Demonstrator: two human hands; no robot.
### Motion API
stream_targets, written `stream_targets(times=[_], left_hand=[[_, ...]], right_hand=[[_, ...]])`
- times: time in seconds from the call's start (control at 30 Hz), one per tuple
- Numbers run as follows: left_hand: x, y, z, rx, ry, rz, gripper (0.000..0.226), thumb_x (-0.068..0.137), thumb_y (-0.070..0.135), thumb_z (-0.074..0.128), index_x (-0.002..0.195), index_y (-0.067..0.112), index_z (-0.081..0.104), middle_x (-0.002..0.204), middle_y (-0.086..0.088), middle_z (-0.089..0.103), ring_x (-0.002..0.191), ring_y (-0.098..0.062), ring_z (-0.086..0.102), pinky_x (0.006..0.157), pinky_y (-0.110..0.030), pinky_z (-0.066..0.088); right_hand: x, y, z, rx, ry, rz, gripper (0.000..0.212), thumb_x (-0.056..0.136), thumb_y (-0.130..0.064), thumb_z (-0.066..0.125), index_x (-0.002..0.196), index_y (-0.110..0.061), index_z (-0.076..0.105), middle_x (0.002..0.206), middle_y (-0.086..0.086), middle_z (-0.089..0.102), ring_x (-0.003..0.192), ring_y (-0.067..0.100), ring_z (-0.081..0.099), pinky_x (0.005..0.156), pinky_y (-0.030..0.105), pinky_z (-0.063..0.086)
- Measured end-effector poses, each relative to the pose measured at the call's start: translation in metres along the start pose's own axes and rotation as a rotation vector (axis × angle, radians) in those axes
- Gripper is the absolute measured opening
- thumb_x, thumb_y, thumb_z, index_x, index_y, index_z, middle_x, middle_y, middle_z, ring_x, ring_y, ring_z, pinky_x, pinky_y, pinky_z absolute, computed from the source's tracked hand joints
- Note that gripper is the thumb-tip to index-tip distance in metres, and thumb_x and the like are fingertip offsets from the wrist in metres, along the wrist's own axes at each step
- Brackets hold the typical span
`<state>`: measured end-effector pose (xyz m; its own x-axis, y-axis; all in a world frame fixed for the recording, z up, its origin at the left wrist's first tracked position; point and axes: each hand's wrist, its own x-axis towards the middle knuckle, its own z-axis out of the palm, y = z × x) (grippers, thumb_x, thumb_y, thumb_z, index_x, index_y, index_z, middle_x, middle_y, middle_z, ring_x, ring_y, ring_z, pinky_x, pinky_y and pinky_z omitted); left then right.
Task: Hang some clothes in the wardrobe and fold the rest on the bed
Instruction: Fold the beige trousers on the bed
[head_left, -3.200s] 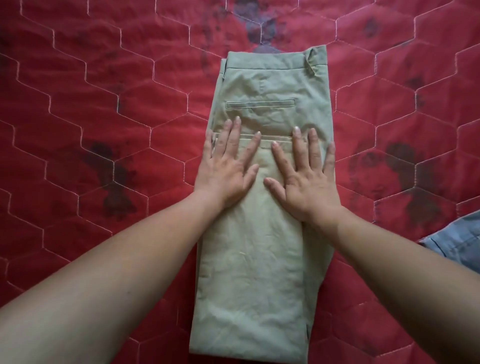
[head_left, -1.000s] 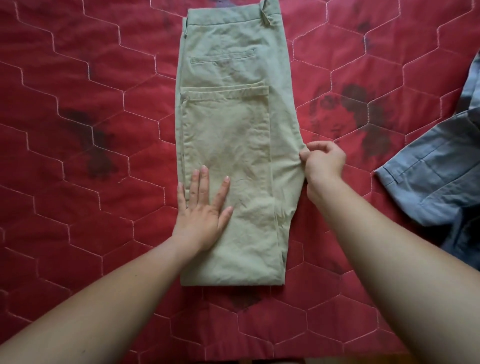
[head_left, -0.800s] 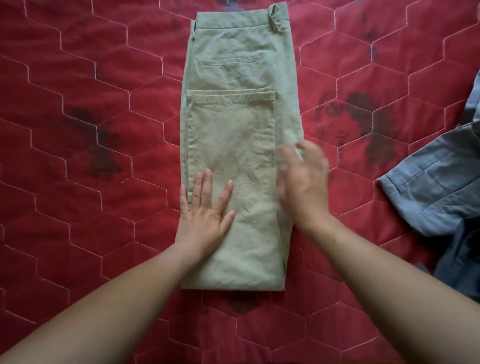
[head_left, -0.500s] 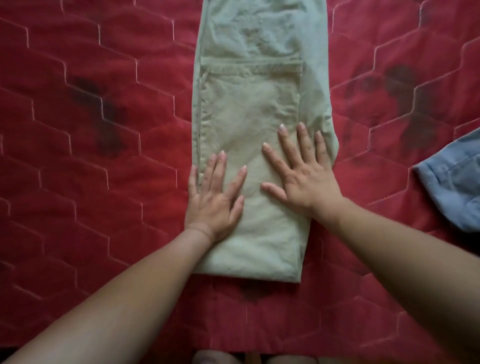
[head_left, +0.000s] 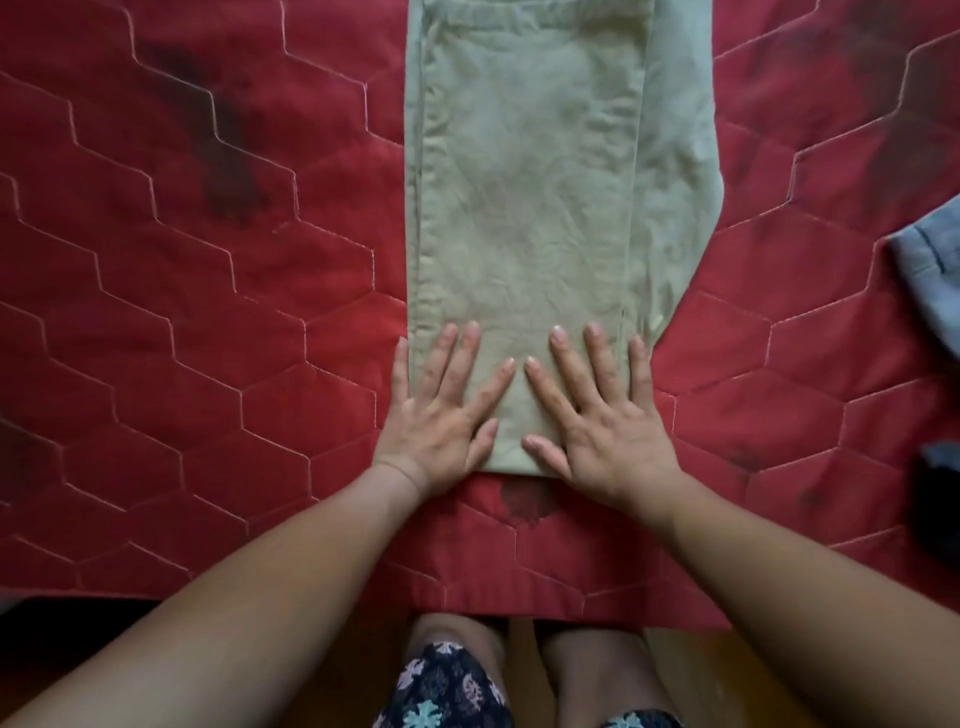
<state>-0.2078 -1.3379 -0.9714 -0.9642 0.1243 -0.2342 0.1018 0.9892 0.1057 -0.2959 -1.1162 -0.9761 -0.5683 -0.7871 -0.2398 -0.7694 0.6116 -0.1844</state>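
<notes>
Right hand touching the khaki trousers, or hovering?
Touching. Head view shows the right hand lying flat, fingers spread, on the khaki trousers near their folded end.

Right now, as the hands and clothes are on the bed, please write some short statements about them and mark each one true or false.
1. The left hand and the right hand both lie flat on the khaki trousers. True.
2. The right hand pinches the trousers' side edge. False: its fingers are straight and spread on the cloth.
3. A blue garment lies on the red quilt, to the right of the trousers. True.
4. The trousers hang on a hanger. False: they lie folded on the quilt.
</notes>
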Motion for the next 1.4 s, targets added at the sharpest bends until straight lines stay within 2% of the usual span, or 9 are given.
stream_targets(times=[0.23, 0.37, 0.5, 0.67, 0.8, 1.0, 1.2, 1.3, 1.4], left_hand=[[0.064, -0.034, -0.073, -0.272, 0.082, -0.249, 0.061, 0.091, 0.036, 0.057, 0.149, 0.021, 0.046, 0.156, -0.021, 0.033, 0.146, -0.037, 0.031, 0.116, -0.061, 0.028], [0.167, -0.084, -0.116, -0.385, 0.090, -0.339, 0.070, 0.093, 0.019, 0.062, 0.155, 0.016, 0.032, 0.159, -0.017, 0.022, 0.146, -0.036, 0.025, 0.117, -0.054, 0.030], [0.255, -0.116, -0.140, -0.279, -0.070, -0.300, 0.080, 0.092, 0.019, 0.060, 0.159, 0.023, 0.017, 0.163, -0.012, 0.015, 0.149, -0.034, 0.018, 0.117, -0.052, 0.029], [0.298, -0.133, -0.155, -0.208, -0.093, -0.325, 0.044, 0.085, 0.035, 0.067, 0.124, 0.020, 0.052, 0.132, -0.013, 0.050, 0.123, -0.037, 0.045, 0.099, -0.047, 0.042], [0.284, -0.141, -0.161, -0.417, -0.167, -0.396, 0.016, 0.081, 0.026, 0.065, 0.081, 0.025, 0.049, 0.098, -0.006, 0.061, 0.108, -0.034, 0.055, 0.090, -0.042, 0.046], [0.290, -0.163, -0.194, -0.681, -0.149, -0.352, 0.020, 0.081, 0.004, 0.062, 0.094, 0.019, 0.061, 0.081, 0.004, 0.062, 0.083, -0.021, 0.060, 0.070, -0.028, 0.045], [0.371, -0.181, -0.222, -0.734, 0.133, -0.467, 0.059, 0.088, 0.004, 0.062, 0.141, 0.022, 0.047, 0.130, -0.008, 0.057, 0.112, -0.023, 0.059, 0.087, -0.031, 0.052], [0.357, -0.156, -0.194, -0.595, 0.143, -0.492, 0.068, 0.094, 0.016, 0.057, 0.155, 0.024, 0.027, 0.163, -0.014, 0.019, 0.148, -0.031, 0.025, 0.118, -0.040, 0.028], [0.309, -0.119, -0.144, -0.316, 0.033, -0.328, 0.070, 0.100, 0.039, 0.050, 0.159, 0.032, 0.013, 0.168, -0.008, -0.012, 0.155, -0.027, -0.011, 0.123, -0.052, 0.005]], right_hand=[[0.043, 0.022, -0.076, 0.319, 0.121, 0.268, 0.049, 0.091, -0.042, 0.061, 0.133, -0.016, 0.060, 0.149, 0.019, 0.041, 0.132, 0.038, 0.044, 0.105, 0.053, 0.040], [0.137, 0.085, -0.125, 0.465, 0.168, 0.387, 0.053, 0.088, -0.014, 0.065, 0.140, -0.009, 0.052, 0.146, 0.022, 0.036, 0.125, 0.039, 0.048, 0.103, 0.050, 0.045], [0.214, 0.117, -0.151, 0.352, 0.167, 0.440, 0.068, 0.091, -0.019, 0.059, 0.152, -0.019, 0.029, 0.141, 0.021, 0.033, 0.104, 0.042, 0.055, 0.086, 0.049, 0.051], [0.252, 0.135, -0.157, 0.365, 0.103, 0.582, 0.047, 0.093, -0.026, 0.054, 0.136, -0.013, 0.039, 0.131, 0.020, 0.040, 0.096, 0.044, 0.058, 0.082, 0.044, 0.047], [0.248, 0.143, -0.165, 0.424, 0.075, 0.568, 0.027, 0.085, -0.014, 0.054, 0.111, -0.015, 0.048, 0.108, 0.014, 0.056, 0.096, 0.040, 0.058, 0.080, 0.043, 0.047], [0.245, 0.160, -0.199, 0.586, 0.107, 0.542, 0.030, 0.081, -0.009, 0.053, 0.107, -0.023, 0.058, 0.103, 0.008, 0.070, 0.098, 0.032, 0.062, 0.083, 0.041, 0.050], [0.327, 0.202, -0.237, 0.548, 0.267, 0.616, 0.050, 0.085, -0.006, 0.047, 0.133, -0.017, 0.050, 0.125, 0.019, 0.057, 0.112, 0.038, 0.056, 0.095, 0.041, 0.048], [0.316, 0.178, -0.211, 0.366, 0.273, 0.584, 0.053, 0.089, -0.016, 0.052, 0.141, -0.017, 0.041, 0.145, 0.022, 0.035, 0.127, 0.042, 0.042, 0.104, 0.050, 0.043], [0.274, 0.149, -0.157, 0.079, 0.096, 0.390, 0.068, 0.096, -0.051, 0.047, 0.156, -0.026, 0.025, 0.166, 0.018, 0.006, 0.151, 0.043, 0.008, 0.117, 0.066, 0.019]])
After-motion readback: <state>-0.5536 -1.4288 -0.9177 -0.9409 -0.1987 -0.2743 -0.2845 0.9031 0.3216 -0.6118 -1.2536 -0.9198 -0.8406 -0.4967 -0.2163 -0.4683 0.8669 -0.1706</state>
